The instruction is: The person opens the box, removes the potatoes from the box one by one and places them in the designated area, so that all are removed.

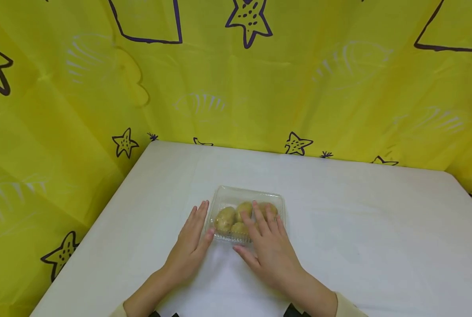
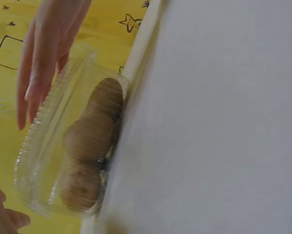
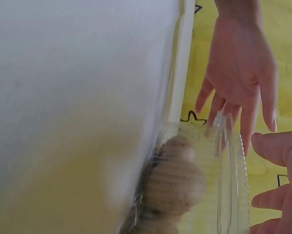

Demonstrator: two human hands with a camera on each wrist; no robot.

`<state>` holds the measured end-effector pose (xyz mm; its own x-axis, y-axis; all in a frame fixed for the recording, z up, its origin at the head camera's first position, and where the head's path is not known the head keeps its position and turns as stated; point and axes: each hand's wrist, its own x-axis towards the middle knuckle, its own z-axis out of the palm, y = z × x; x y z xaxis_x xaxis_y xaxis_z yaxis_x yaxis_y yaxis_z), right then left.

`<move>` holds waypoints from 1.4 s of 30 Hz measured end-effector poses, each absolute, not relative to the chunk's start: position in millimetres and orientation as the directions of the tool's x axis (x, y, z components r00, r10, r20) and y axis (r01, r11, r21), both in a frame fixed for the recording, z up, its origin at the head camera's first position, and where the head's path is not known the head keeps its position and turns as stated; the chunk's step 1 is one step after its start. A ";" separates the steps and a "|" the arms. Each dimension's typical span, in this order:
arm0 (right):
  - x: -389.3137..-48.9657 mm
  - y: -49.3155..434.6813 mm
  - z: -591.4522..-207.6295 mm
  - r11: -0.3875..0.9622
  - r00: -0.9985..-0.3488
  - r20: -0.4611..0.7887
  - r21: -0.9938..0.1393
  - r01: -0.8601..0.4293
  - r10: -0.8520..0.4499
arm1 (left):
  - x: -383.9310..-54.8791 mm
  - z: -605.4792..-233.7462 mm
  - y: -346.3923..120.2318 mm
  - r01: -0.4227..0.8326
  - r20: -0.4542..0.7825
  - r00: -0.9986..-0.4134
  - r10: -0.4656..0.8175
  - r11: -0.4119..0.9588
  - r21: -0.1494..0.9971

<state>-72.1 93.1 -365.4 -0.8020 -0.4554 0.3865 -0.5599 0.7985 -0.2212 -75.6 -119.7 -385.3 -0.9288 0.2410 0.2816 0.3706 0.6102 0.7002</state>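
A clear plastic clamshell box with several potatoes inside sits on the white table, its lid down over them. My left hand is at the box's left side, fingers straight and pointing away from me, thumb near the front left corner. Over the right part of the lid spreads my right hand, fingers extended and thumb out by the front edge. In the left wrist view the right hand hangs over the box's ridged rim. The right wrist view has the left hand with its straight fingers beside the box's far end.
A white cloth covers the table, which stretches to both sides of the box. Behind it and along the left hangs a yellow curtain printed with starfish and fish bones, meeting the table's back edge.
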 end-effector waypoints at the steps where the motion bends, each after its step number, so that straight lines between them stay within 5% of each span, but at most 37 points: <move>1: -72.6 90.7 -365.9 0.793 -0.795 0.394 -0.220 -0.569 -0.461 | -75.3 -387.1 -119.1 0.364 0.276 -0.931 0.238 0.582 0.727; 12: -82.7 73.3 -370.8 0.749 -0.722 0.484 -0.184 -0.637 -0.495 | -81.0 -401.3 -117.9 0.350 0.277 -0.934 0.226 0.413 0.841; 30: -91.8 64.6 -368.2 0.714 -0.719 0.470 -0.232 -0.660 -0.512 | -83.5 -404.7 -116.8 0.072 0.071 -0.986 0.148 0.003 0.997; 42: -93.1 64.0 -372.8 0.682 -0.676 0.498 -0.207 -0.701 -0.543 | -82.1 -407.6 -118.8 0.045 0.049 -0.997 0.064 -0.055 0.997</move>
